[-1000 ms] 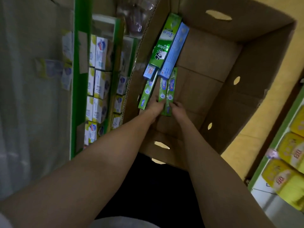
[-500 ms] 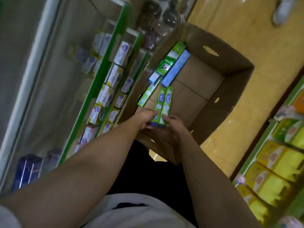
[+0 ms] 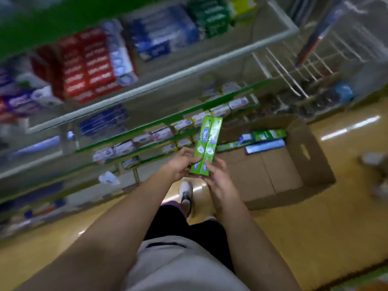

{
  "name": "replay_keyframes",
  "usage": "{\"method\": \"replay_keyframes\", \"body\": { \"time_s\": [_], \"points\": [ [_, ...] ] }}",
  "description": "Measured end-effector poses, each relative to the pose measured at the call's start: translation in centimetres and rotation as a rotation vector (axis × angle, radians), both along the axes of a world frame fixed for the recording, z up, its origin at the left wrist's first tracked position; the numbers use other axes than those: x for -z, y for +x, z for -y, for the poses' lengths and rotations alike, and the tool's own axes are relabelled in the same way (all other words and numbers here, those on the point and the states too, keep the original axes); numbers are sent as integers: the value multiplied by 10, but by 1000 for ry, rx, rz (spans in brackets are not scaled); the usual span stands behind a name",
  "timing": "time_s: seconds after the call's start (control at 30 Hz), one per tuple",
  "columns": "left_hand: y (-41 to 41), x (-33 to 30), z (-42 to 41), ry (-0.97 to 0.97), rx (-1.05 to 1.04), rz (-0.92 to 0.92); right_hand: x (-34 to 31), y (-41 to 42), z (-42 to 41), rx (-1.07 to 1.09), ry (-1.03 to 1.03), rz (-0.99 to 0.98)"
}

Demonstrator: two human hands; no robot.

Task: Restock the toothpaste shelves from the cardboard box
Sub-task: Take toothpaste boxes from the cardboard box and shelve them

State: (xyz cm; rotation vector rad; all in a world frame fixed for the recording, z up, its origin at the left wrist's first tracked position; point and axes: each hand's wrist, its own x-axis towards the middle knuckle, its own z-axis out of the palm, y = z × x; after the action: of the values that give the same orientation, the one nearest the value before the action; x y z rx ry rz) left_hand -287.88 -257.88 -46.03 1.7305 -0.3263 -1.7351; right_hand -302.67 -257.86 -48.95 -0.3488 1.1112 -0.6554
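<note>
Head view, heavy motion blur. Two green toothpaste cartons [image 3: 206,143] are held side by side, long axis pointing up and away, their lower ends between the two hands. Left hand [image 3: 178,164] is clamped on the left carton's lower end, thumb across its front face. Right hand [image 3: 217,175] grips the right carton's base from the right and below, fingers [image 3: 207,164] touching its face. The cartons rise clear above both hands, in front of the green-edged toothpaste shelves [image 3: 172,120].

The cardboard box [image 3: 294,164] sits on the floor to the right of the hands, open. More toothpaste cartons [image 3: 262,139] lie along its far-left inner wall. Upper shelves carry red cartons [image 3: 88,64] and blue cartons [image 3: 163,36]; labels are unreadable.
</note>
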Motion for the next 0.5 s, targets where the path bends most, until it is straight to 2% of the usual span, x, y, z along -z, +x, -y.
{"method": "replay_keyframes", "body": {
  "time_s": [0.2,0.5],
  "points": [
    [59,-40,-61,-127,-308,89,-38,59,-22,-218,-102,7],
    [145,-68,-150,-276,-530,73,-68,153,-67,-385,-243,49]
  ]
}}
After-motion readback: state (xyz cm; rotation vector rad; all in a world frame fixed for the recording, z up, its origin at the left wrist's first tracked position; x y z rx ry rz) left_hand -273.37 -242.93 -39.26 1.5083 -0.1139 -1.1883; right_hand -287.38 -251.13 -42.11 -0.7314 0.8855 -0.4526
